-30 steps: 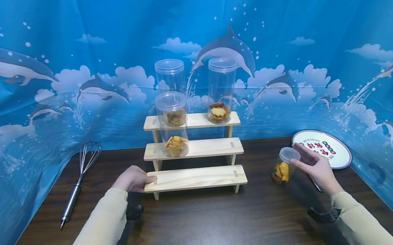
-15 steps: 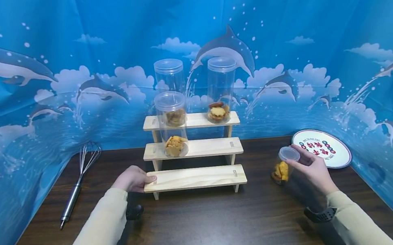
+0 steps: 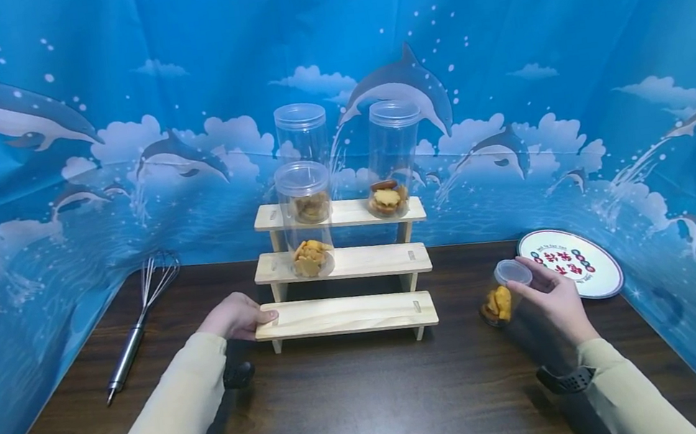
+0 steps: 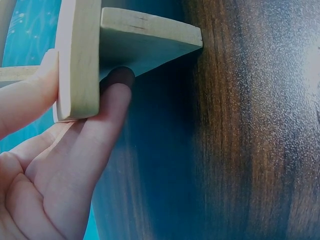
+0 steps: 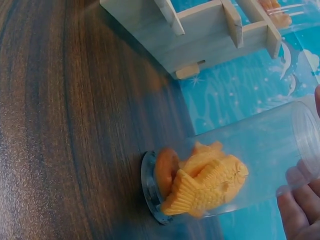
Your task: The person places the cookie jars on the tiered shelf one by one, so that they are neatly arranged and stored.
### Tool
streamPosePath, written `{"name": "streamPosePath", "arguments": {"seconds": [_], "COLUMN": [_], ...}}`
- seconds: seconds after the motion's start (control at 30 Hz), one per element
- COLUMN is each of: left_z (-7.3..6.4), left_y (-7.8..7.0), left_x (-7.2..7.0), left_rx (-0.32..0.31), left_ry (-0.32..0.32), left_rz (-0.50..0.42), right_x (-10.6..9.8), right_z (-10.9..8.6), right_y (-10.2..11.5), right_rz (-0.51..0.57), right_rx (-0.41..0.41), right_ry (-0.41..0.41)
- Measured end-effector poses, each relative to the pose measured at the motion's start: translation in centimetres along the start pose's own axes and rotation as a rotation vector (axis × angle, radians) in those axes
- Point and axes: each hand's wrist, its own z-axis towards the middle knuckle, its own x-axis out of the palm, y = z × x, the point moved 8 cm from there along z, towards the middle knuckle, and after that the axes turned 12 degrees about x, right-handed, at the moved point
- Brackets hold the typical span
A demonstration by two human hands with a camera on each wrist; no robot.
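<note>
At the left end of the lowest step of a three-tier wooden display stand point(image 3: 347, 314), my left hand point(image 3: 238, 317) grips the board. In the left wrist view the thumb point(image 4: 37, 100) lies on the board's top and a finger point(image 4: 107, 122) curls underneath. My right hand point(image 3: 553, 297) holds a clear lidded plastic jar point(image 5: 260, 145) near its top, thumb on one side and fingers on the other. The jar stands on the table, right of the stand. Inside its bottom lie an orange fish-shaped cake point(image 5: 210, 185) and a brown round piece point(image 5: 166, 171).
Two taller jars, left point(image 3: 302, 139) and right point(image 3: 396, 146), stand on the top step with baked pieces inside. Another jar point(image 3: 306, 215) is on the middle step's left. A whisk point(image 3: 134, 337) lies left; an oval white plate point(image 3: 595, 263) lies back right, before a dolphin-print curtain point(image 3: 494, 25).
My right hand has shifted slightly left and closer around the jar's top, and more of the plate shows behind it. The left hand, stand and jars have stayed put.
</note>
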Motion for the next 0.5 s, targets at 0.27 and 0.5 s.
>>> {"name": "streamPosePath", "arguments": {"seconds": [0.27,0.5], "left_z": [-0.1,0.0], "left_y": [-0.1,0.0], "left_x": [-0.2,0.0], "left_rx": [0.000,0.001], "left_ry": [-0.007,-0.013], "left_rz": [0.011,-0.004], "right_x": [0.1,0.2], "right_z": [0.1,0.3], "right_y": [0.8,2.3], "right_rz": [0.040,0.050], "right_rx": [-0.008,-0.049], "right_ry": [-0.005,-0.015]}}
